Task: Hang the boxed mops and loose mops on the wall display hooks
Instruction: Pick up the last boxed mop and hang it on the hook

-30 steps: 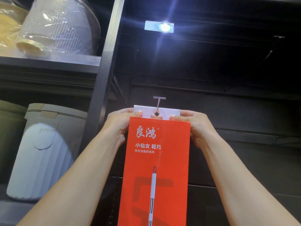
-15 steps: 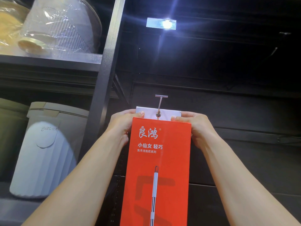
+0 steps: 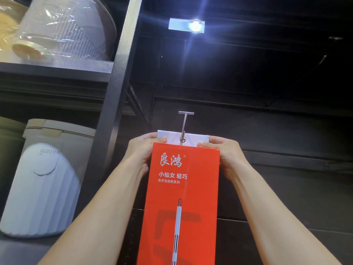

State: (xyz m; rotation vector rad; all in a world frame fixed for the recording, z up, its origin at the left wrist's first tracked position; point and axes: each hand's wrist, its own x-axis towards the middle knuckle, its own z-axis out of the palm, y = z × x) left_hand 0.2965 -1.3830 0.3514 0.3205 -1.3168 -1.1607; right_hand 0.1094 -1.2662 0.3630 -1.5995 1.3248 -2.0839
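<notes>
mop box on hook, bin left.

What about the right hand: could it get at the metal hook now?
Probably yes. The right hand grips a top corner of the orange box just beside the hook, nothing between them; it would have to let go, leaving the left hand holding.

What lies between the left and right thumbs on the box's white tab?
Head view: the display hook, its tip at the white tab hole; otherwise bare tab.

Upper shelf: wrapped bucket; lower shelf: white bucket
</notes>
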